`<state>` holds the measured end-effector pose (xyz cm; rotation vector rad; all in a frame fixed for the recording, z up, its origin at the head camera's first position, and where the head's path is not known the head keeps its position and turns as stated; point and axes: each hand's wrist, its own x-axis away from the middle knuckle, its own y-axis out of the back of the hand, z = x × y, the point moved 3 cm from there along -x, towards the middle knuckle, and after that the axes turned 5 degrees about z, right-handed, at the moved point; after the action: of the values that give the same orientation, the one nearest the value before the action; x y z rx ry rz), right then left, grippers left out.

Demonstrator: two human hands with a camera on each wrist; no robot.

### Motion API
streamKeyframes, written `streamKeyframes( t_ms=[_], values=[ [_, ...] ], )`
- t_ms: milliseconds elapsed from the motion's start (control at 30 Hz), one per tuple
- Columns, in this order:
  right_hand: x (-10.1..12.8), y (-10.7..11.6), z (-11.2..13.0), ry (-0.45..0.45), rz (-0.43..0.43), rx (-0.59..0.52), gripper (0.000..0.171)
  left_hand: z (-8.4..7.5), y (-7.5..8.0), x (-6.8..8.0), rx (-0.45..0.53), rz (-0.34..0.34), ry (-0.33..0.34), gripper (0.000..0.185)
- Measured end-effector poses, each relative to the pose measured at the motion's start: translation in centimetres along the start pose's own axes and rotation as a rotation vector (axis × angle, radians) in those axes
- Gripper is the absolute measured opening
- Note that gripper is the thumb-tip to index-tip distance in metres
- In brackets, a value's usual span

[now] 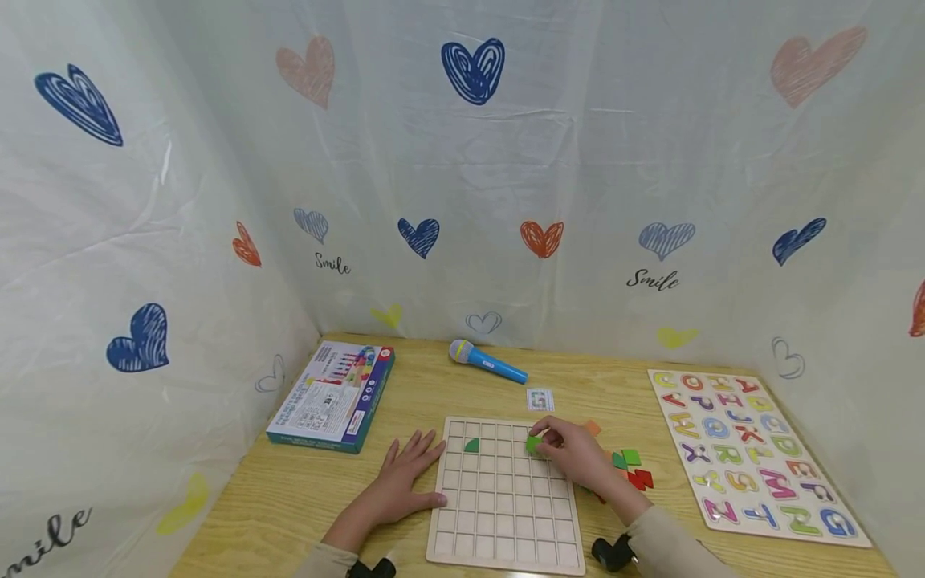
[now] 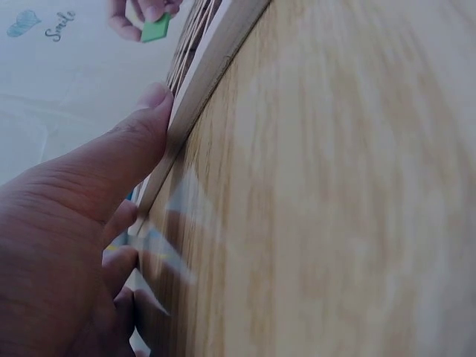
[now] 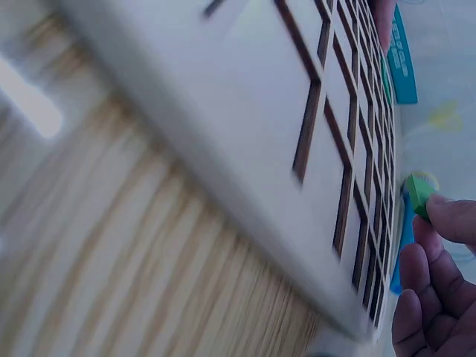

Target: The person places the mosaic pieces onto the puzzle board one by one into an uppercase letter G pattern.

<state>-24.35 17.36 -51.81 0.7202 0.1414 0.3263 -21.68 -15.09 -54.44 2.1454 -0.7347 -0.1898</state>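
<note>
A wooden grid board (image 1: pixel 504 508) lies flat on the table. In its upper left part sits a dark green quarter-round tile (image 1: pixel 472 445). The right hand (image 1: pixel 578 454) is over the board's upper right part and pinches a light green square tile (image 1: pixel 533 444) between thumb and fingertips; the right wrist view shows this green tile (image 3: pixel 419 195) close up. The left hand (image 1: pixel 405 484) rests at the board's left edge, fingers spread on the table. Its thumb (image 2: pixel 141 134) touches the board's side in the left wrist view.
Several loose red, green and orange tiles (image 1: pixel 632 457) lie right of the board. Behind it are a small printed card (image 1: pixel 539 400) and a blue toy microphone (image 1: pixel 491 365). A boxed set (image 1: pixel 332 397) stands at the left, an alphabet board (image 1: pixel 755 453) at the right. A heart-print curtain (image 1: pixel 578 160) surrounds the table.
</note>
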Motion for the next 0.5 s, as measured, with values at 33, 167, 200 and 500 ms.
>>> streamKeyframes(
  t_ms=[33,167,200,500],
  values=[
    [-0.2,-0.3,0.2,0.008,0.006,-0.001,0.012,0.0,0.0,0.0,0.005,0.001,-0.002,0.088],
    [-1.2,-1.5,1.2,0.050,0.040,-0.011,0.011,-0.1,0.0,0.0,0.014,0.001,-0.003,0.088],
    [-1.4,-1.7,1.4,0.055,0.051,-0.015,0.011,-0.1,0.0,0.0,0.014,0.000,-0.002,0.088],
    [-3.1,-4.0,3.0,0.079,0.108,0.018,0.011,0.2,-0.1,-0.1,0.000,-0.002,0.002,0.088]
  ],
)
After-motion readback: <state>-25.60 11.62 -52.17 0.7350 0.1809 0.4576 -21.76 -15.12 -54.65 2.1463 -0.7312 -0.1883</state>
